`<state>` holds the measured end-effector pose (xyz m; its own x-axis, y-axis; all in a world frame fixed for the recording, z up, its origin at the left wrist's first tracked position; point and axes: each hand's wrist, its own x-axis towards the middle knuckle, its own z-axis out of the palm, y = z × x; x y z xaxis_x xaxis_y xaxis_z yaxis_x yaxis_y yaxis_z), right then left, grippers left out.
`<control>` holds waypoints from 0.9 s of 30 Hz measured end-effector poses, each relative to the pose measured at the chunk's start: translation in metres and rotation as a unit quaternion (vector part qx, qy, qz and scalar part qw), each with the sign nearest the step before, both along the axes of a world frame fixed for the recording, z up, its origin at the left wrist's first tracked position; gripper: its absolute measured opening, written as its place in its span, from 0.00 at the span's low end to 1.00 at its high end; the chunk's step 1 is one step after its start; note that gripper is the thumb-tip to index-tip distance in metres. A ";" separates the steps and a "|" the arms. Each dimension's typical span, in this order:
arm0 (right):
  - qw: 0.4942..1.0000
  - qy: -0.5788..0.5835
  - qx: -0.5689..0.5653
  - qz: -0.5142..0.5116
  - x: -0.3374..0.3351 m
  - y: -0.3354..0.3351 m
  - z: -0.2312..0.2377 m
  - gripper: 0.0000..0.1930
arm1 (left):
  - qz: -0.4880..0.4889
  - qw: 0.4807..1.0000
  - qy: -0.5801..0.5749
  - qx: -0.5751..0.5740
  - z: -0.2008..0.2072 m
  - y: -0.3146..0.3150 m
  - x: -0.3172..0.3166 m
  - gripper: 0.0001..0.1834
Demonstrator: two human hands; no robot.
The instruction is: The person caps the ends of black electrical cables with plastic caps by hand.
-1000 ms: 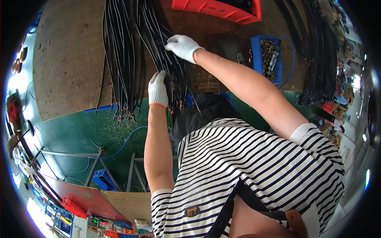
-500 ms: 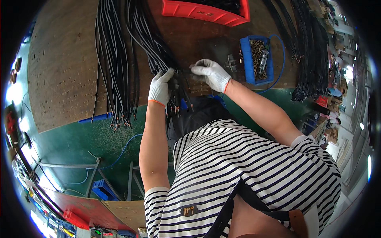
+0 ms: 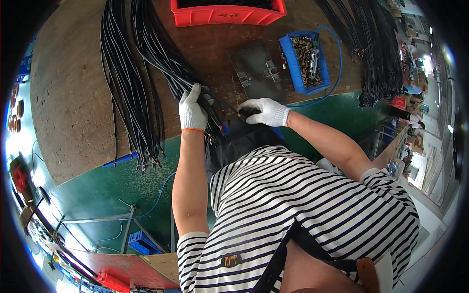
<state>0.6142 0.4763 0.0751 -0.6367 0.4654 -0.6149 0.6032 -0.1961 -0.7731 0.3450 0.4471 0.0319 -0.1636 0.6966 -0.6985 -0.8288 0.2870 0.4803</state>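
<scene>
My left hand point(image 3: 192, 108), in a white knitted glove, is closed around a bundle of black cables point(image 3: 163, 58) at the table's near edge. The bundle's bare copper ends hang below it, over my dark clothing. One black cable point(image 3: 225, 104) slants out from the bundle to my right hand point(image 3: 267, 112). That hand is gloved too, its fingers dark and curled at the cable's copper-tipped end; the fingertips are partly hidden. Left of the bundle a second bunch of black cables point(image 3: 124, 83) lies over the table edge, copper ends hanging down.
A dark plate point(image 3: 256, 58) with metal clamps lies beyond my right hand. A blue bin point(image 3: 299, 89) holds brass fittings and an air tool point(image 3: 313, 61) on a blue hose. Farther off are a red crate point(image 3: 229, 17) and more black cables point(image 3: 373, 58). People stand at far right.
The view has shifted, so the table's things sit farther left. My right hand has come lower, nearer my body, at the end of the single cable. My left hand keeps its hold on the bundle.
</scene>
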 end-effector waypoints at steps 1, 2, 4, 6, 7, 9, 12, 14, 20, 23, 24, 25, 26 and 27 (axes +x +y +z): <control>1.000 -0.009 0.010 0.011 0.003 -0.001 0.005 0.27 | 0.000 1.000 -0.001 0.000 -0.001 0.000 0.002 0.05; 0.999 -0.018 0.019 0.022 0.004 -0.002 0.009 0.27 | 0.007 1.000 0.001 -0.003 -0.001 0.001 0.004 0.05; 0.999 -0.026 0.008 0.025 0.008 -0.003 0.015 0.29 | 0.013 1.000 0.003 -0.005 -0.004 0.000 0.006 0.05; 0.999 -0.025 0.009 0.038 0.011 -0.004 0.017 0.31 | 0.011 1.000 0.003 -0.006 -0.008 -0.002 0.005 0.05; 0.999 -0.026 0.009 0.038 0.013 -0.004 0.017 0.31 | 0.010 1.000 0.003 -0.006 -0.009 -0.002 0.005 0.05; 0.998 -0.030 0.014 0.045 0.017 -0.005 0.014 0.33 | 0.011 1.000 0.010 -0.004 -0.012 -0.002 0.006 0.06; 0.999 -0.034 0.006 0.031 0.019 -0.004 0.017 0.33 | 0.018 1.000 0.006 -0.004 -0.003 0.003 0.011 0.05; 0.999 0.006 -0.049 -0.017 0.015 -0.007 0.012 0.33 | 0.013 1.000 0.006 -0.005 -0.001 0.005 0.010 0.04; 0.983 0.075 -0.120 -0.113 -0.018 -0.005 -0.004 0.33 | -0.021 0.999 0.020 -0.032 -0.002 0.007 0.003 0.03; 0.989 0.055 -0.072 -0.114 -0.059 0.011 -0.005 0.32 | -0.075 0.995 0.041 -0.046 -0.003 0.002 -0.003 0.05; 0.993 0.025 -0.038 -0.104 -0.078 0.019 -0.006 0.31 | -0.069 0.995 0.045 -0.049 -0.005 -0.002 -0.005 0.05; 0.992 0.053 0.004 -0.114 -0.083 0.028 -0.032 0.31 | -0.077 0.993 0.070 -0.052 -0.001 0.000 0.001 0.07; 0.991 0.039 0.043 -0.117 -0.098 0.036 -0.043 0.32 | -0.079 0.990 0.097 -0.062 0.000 -0.003 -0.001 0.09; 0.993 0.029 0.066 -0.093 -0.123 0.045 -0.042 0.33 | -0.050 0.991 0.114 -0.053 -0.012 -0.016 -0.009 0.13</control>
<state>0.4917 0.5214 0.0328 -0.5647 0.6525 -0.5054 0.5201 -0.1942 -0.8318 0.3361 0.4312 0.0196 -0.2598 0.6414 -0.7218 -0.6675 0.4209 0.6143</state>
